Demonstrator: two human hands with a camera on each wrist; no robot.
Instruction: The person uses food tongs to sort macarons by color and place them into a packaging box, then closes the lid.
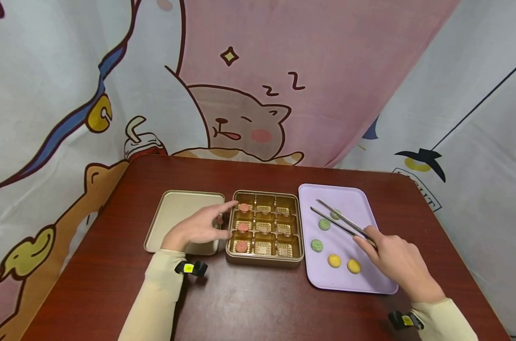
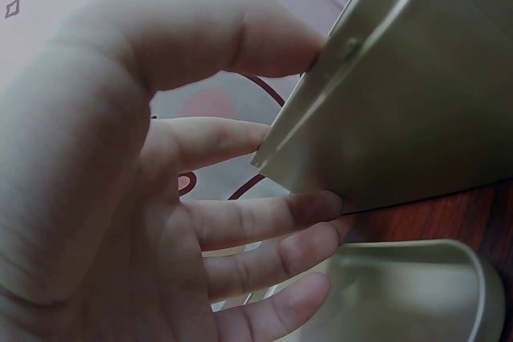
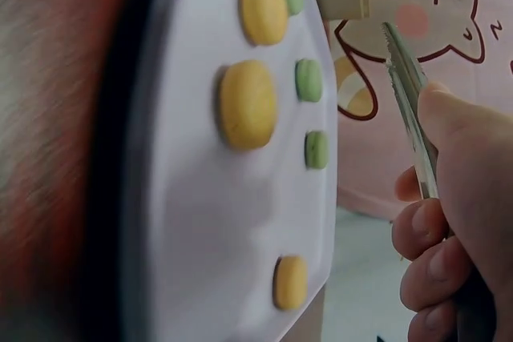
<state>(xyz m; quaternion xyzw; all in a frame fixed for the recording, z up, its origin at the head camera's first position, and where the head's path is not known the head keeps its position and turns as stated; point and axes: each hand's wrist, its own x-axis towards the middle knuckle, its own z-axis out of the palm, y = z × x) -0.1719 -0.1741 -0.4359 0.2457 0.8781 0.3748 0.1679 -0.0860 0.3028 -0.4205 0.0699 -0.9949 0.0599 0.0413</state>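
- Touching the box (image 1: 264, 261)'s left edge, the spread left hand (image 1: 198, 226) grips nothing and partly hides the lid (image 1: 182, 207).
- Pink cookies (image 1: 241, 246) line the box's left column.
- Parted tongs (image 1: 347, 222) slant across the tray (image 1: 343, 280) toward its far left corner, over green cookies (image 1: 324, 224); how high is unclear.
- The right hand (image 1: 397, 258), nearer these cookies and right of them, grips the tongs.

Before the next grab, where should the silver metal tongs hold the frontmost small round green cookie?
I'd pinch its rounded rim on two opposite sides, coming down from above and from the right. The small round green cookie lies flat on the lilac rectangular tray, so its sides look reachable, and the right hand holds the silver metal tongs on that side.
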